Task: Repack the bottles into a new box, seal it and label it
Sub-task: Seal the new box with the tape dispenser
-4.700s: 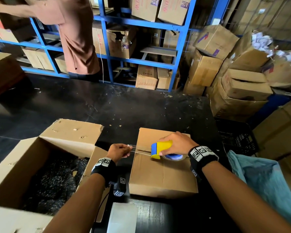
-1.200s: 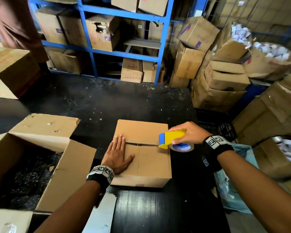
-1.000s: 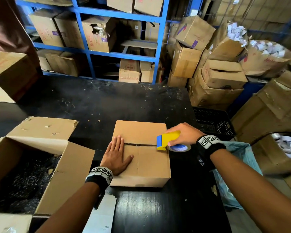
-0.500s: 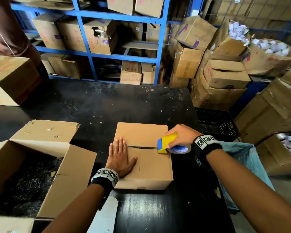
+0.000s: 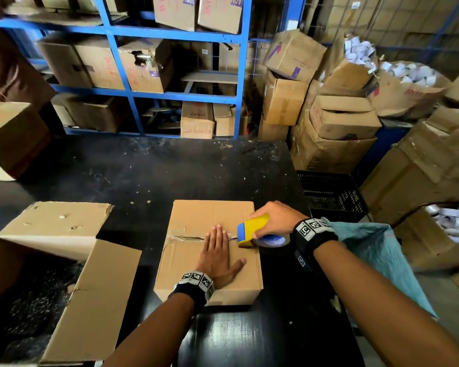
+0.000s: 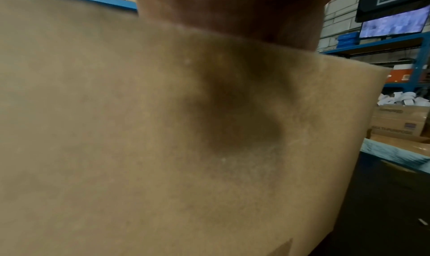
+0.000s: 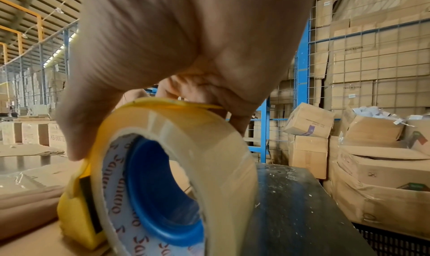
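1. At far left of the head view, a large open carton (image 5: 64, 260) sits on the black worktable (image 5: 143, 170), its flaps spread and its inside dark and speckled. Another brown box (image 5: 11, 136) stands at the table's far left edge.
2. Behind the table, blue steel shelving (image 5: 133, 94) holds rows of brown cartons, some torn, some printed in red.
3. At centre, the small closed box (image 5: 210, 215) rests on the scuffed, paper-flecked tabletop, just right of the open carton. Clear tape (image 5: 180, 234) lies wrinkled along the left part of its centre seam.
4. The left hand (image 5: 217, 258) lies flat on the box top, fingers straight and together, thumb spread, fingertips on the seam. The left wrist view shows little but blurred cardboard.
5. The right hand (image 5: 274, 219) is wrapped around a yellow-and-blue tape dispenser (image 5: 252, 229), fingers curled over its top; the dispenser's front touches the seam near the box's right edge. The right wrist view shows the clear roll on a blue core (image 7: 160, 195).
6. To the right, a pale blue sack (image 5: 376, 260) hangs beside the table, with a black plastic crate (image 5: 331, 197) beyond it.
7. At far right, cartons are piled loosely on the floor (image 5: 337, 123), several open and heaped with white packets (image 5: 408, 72).
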Demonstrator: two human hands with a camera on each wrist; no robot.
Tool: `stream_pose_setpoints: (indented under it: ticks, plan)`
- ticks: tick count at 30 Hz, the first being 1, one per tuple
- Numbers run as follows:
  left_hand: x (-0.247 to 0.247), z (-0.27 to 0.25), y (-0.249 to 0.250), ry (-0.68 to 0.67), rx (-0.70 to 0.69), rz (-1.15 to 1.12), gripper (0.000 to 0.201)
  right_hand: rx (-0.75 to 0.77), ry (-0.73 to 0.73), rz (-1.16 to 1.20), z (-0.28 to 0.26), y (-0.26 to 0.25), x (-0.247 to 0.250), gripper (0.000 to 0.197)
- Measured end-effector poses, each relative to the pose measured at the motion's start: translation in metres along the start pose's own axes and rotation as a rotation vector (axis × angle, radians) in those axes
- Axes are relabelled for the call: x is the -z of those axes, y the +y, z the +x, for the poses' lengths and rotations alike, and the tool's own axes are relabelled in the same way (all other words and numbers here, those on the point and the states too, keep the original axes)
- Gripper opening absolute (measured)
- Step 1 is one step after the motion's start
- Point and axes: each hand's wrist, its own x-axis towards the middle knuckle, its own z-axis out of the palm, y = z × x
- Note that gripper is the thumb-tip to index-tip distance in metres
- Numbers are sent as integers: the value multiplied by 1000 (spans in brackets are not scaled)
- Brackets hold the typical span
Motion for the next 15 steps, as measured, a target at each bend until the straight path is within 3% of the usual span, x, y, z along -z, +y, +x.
stream_pose_setpoints:
  ticks: [10, 15]
  plan:
    - [-7, 1, 1, 76, -3, -20, 106, 59, -38, 134, -29, 21, 20, 55]
    - [-8, 2, 0, 56, 9, -3, 107, -27, 9, 132, -56, 66, 41, 64]
